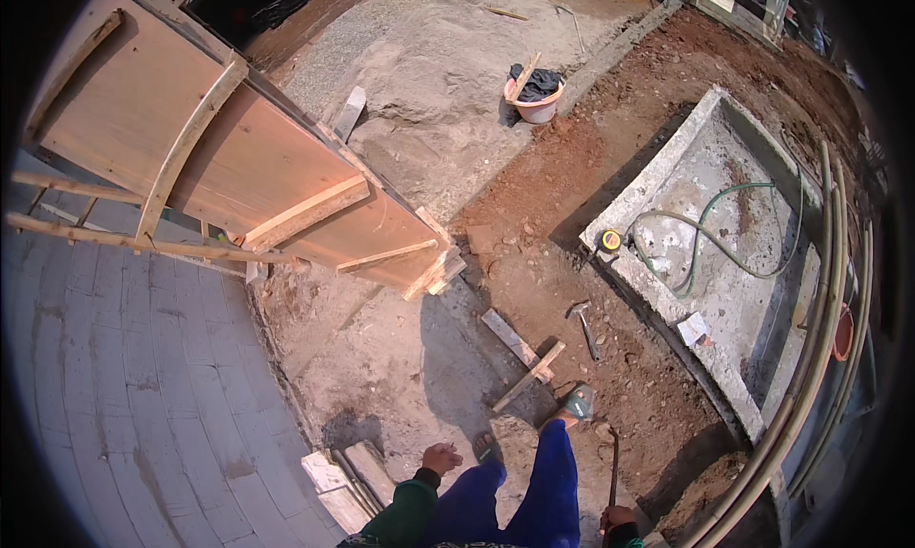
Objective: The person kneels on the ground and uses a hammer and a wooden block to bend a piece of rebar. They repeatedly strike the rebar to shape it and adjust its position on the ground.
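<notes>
My right hand (618,517) is closed round the lower end of a dark crowbar (614,467), whose hooked end points away from me, over the soil. My left hand (441,457) hangs in front of my left leg with its fingers curled in, and nothing shows in it. A claw hammer (586,330) lies on the dirt ahead of my right foot. Close to it, a short wooden strip (529,376) crosses a pale board (516,344) on the ground.
A large plywood panel with wooden battens (276,157) leans at the left, beside a wooden ladder (124,233). To the right stands a concrete trough (658,305) holding a hose (710,232), with a yellow tape measure (610,240) on its rim. Long poles (810,376) curve past it. A bucket (537,111) stands farther off.
</notes>
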A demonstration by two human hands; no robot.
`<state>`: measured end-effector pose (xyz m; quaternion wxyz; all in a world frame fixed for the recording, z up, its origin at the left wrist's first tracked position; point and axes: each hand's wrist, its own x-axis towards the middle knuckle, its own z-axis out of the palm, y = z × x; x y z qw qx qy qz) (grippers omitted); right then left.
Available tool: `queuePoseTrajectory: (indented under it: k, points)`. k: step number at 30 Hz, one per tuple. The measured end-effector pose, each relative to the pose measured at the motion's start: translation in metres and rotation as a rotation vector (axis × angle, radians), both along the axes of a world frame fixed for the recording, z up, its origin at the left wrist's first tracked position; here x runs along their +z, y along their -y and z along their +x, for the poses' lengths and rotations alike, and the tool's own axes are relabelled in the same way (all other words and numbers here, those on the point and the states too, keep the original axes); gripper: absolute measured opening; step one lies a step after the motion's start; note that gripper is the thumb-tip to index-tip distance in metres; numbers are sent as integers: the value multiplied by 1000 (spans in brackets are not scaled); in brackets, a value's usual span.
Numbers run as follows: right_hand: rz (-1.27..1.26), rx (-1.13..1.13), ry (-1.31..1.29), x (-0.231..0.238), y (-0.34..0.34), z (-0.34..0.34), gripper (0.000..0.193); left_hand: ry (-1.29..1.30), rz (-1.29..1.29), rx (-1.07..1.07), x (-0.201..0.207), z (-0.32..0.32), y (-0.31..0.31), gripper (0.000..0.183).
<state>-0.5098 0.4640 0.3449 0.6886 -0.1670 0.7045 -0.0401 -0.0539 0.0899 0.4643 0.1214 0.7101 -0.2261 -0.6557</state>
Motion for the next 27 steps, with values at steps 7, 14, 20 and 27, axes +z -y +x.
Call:
queuePoseTrajectory:
  k: [7,14,20,27]
  points:
    - [301,688,-399,41,40,-44,31,-34,-23,-109,20,-94,24,19]
    - [430,665,-528,125,200,-167,26,105,140,-147,-1,-77,-27,24]
    - [151,1048,-834,48,246,-257,17,187,257,-126,-4,-61,-67,26]
    - [95,1205,-909,16,304,-295,24,201,114,-85,1,-92,-56,23]
